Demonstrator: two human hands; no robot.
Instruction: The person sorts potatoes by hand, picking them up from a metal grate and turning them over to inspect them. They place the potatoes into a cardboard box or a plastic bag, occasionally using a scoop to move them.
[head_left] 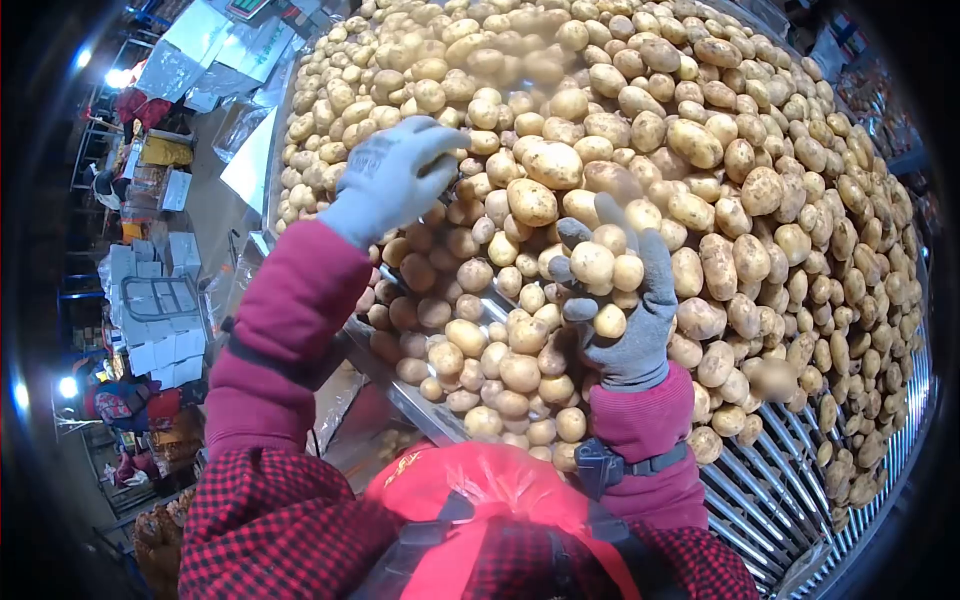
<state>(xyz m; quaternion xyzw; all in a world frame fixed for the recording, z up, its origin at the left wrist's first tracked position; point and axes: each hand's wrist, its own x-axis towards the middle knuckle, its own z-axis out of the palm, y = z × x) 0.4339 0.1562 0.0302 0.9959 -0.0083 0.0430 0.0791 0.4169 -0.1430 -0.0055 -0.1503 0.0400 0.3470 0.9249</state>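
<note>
My left hand (392, 178), in a grey work glove, hovers over the left part of a big heap of potatoes (700, 145). Its fingers reach to the right with the thumb apart, and no potato shows between them. Palm up, my right hand (632, 300) wears a similar glove and cradles several small potatoes (592, 263) with its fingers curled up around them. Larger potatoes (552, 165) lie between the two hands. Below them, smaller potatoes (520, 372) fill a metal-edged channel near my body.
Metal rollers (775, 480) show at the lower right under the heap. A metal rim (400, 395) runs in front of me. White boxes (165, 310) stand on the floor at the left, with further cartons (190, 45) at the upper left.
</note>
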